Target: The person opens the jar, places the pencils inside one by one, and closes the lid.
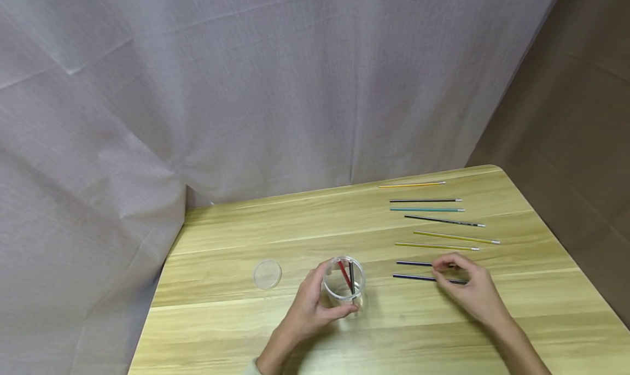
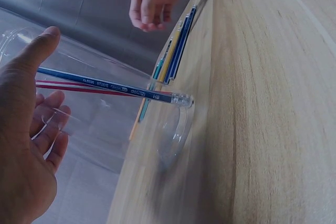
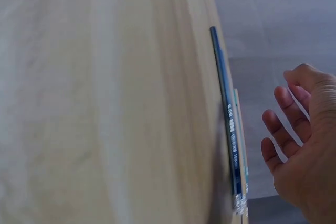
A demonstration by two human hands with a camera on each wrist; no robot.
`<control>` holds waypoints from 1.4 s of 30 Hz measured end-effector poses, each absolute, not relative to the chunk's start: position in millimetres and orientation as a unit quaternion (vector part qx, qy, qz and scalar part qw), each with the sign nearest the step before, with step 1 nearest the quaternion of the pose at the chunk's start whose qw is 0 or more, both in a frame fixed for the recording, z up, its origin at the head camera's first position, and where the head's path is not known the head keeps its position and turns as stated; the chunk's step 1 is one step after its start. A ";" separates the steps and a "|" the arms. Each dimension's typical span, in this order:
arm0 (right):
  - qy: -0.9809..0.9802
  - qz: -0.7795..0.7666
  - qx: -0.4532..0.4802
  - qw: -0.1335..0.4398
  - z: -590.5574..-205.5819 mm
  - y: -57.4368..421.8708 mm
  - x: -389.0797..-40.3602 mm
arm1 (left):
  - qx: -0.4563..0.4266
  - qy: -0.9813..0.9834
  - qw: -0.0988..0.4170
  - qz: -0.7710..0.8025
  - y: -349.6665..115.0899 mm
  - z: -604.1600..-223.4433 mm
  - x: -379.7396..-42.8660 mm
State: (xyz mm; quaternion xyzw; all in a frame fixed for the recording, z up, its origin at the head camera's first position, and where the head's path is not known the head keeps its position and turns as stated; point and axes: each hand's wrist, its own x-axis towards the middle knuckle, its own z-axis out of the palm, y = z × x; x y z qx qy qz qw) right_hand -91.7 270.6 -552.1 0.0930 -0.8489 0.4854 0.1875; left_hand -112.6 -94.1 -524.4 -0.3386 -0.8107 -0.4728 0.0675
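Note:
My left hand (image 1: 310,308) grips a clear plastic jar (image 1: 339,297) from its left side, thumb across the near wall and fingers behind. Inside lean a red pencil (image 1: 344,273) and a dark blue pencil (image 2: 107,85); the blue one's eraser end is down at the jar's bottom. To the right, my right hand (image 1: 470,287) hovers over two dark pencils lying on the table, the nearer pencil (image 1: 410,277) and the farther pencil (image 1: 412,263). Its fingers are loosely bent with nothing between them, apart from the pencils in the right wrist view. The hand hides parts of both pencils.
Behind the right hand, several more pencils lie roughly side by side, among them yellow pencils (image 1: 438,246), a green pencil (image 1: 425,209) and an orange pencil (image 1: 410,185). A round clear lid (image 1: 267,274) lies left of the jar. Grey cloth (image 1: 270,91) hangs behind the table.

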 end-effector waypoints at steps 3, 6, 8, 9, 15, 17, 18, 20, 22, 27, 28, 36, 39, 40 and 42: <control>-0.849 0.476 0.115 0.197 -559.7 273.4 -92.9 | -0.337 -0.812 0.069 -0.471 -94.3 -524.2 -112.6; -0.854 0.464 0.123 0.200 -565.6 275.7 -93.2 | -0.337 -0.812 0.068 -0.472 -94.3 -523.8 -112.6; -0.858 0.457 0.122 0.199 -568.3 276.6 -93.2 | -0.337 -0.811 0.067 -0.473 -94.2 -523.8 -112.7; -0.860 0.455 0.121 0.196 -569.2 276.8 -93.1 | -0.338 -0.811 0.066 -0.474 -94.1 -524.0 -112.7; -0.867 0.430 0.134 0.211 -572.6 277.1 -93.9 | -0.338 -0.809 0.062 -0.476 -94.4 -525.3 -112.4; -0.870 0.421 0.140 0.217 -574.0 277.8 -94.4 | -0.337 -0.809 0.060 -0.478 -94.5 -525.6 -112.1; -0.872 0.414 0.142 0.219 -574.6 278.2 -94.5 | -0.336 -0.809 0.059 -0.478 -94.5 -525.9 -111.9; -0.875 0.404 0.144 0.222 -576.1 279.1 -94.7 | -0.337 -0.808 0.059 -0.479 -94.5 -526.2 -112.0; -0.880 0.394 0.144 0.223 -577.7 279.8 -94.8 | -0.339 -0.808 0.061 -0.479 -94.5 -526.3 -112.3; -0.891 0.371 0.142 0.219 -580.2 280.9 -95.4 | -0.337 -0.807 0.058 -0.482 -94.6 -525.7 -113.1; -0.893 0.367 0.142 0.218 -580.6 281.1 -95.5 | -0.335 -0.807 0.054 -0.484 -94.5 -525.4 -113.0; -0.902 0.340 0.141 0.223 -583.2 281.3 -96.3 | -0.331 -0.807 0.047 -0.487 -93.9 -524.0 -113.6; -0.907 0.330 0.138 0.223 -583.3 280.6 -96.0 | -0.326 -0.807 0.038 -0.491 -94.3 -524.4 -113.4; -0.908 0.326 0.137 0.224 -583.6 280.5 -95.9 | -0.324 -0.807 0.034 -0.493 -94.4 -524.4 -113.2; -0.910 0.322 0.135 0.224 -584.1 280.1 -95.3 | -0.320 -0.807 0.028 -0.495 -94.7 -524.7 -112.5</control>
